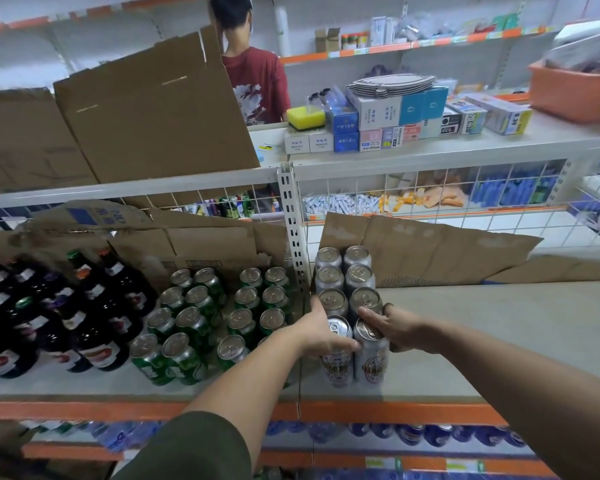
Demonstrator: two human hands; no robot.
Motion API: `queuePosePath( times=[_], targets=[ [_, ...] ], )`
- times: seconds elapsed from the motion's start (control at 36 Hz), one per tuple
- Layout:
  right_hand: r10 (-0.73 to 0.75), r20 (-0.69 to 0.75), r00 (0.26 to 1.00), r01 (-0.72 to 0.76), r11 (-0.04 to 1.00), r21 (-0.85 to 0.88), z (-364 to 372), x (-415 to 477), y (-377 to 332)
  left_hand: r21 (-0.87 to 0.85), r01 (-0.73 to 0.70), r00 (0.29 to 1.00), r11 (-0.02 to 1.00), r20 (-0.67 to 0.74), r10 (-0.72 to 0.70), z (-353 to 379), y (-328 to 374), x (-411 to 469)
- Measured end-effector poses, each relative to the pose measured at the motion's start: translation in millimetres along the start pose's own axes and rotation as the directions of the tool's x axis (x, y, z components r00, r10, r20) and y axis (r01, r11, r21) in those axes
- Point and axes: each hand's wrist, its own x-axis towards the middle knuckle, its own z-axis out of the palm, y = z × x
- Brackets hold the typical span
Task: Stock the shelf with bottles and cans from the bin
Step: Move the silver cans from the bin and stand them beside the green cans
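**Head view**

1. Reference: all positions are given from the white upright post [293, 237] that divides the shelf [516, 341].
2. Task items: a double row of silver cans [343, 275] is stood just right of the post. It runs from the cardboard backing [430, 247] toward the front. Green cans [187, 323] are grouped just left of the post, and dark bottles [66, 317] are set further left. The bin is not in view.
3. Hands: the left hand [321, 329] is wrapped round the front-left can [336, 355]. The right hand [395, 329] is clasped on the front-right can [371, 358]. The hands are held close together, one per can. Both cans are upright, side by side, and appear to rest on the board.
4. Step in hand: this is judged to be the seating of the front pair at the near end of the silver row.
5. Next move: release of both cans is called for. The fingers should be opened outward so that neighbouring cans are not tipped.
6. Edges: the front pair is stood near the orange front lip [395, 412], so little forward room is left in this row. Clearance between the left hand and the post is tight.
7. Open room: the board right of the silver row is bare, so a further column can be started there.
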Motion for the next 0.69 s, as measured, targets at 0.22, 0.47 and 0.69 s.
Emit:
queuePosePath(
  times=[0.22,0.47,0.69],
  targets=[
    [0.124,0.005,0.992,-0.122,0.982,-0.145,-10.2,-4.3,-5.0,0.052,-0.028,0.999,0.998,0.025,0.026,-7.6,3.7,-2.0],
    [-0.056,-0.278,0.959,-0.104,0.843,-0.528,-103.1,-41.4,-15.4,0.251,-0.234,0.956,0.939,-0.114,0.269,-71.8,73.6,-4.4],
    [-0.104,-0.67,0.735,-0.316,0.821,-0.475,-173.3,-119.6,26.0,0.381,-0.461,0.876,0.802,0.05,0.48,-25.5,175.9,17.1]
  ],
)
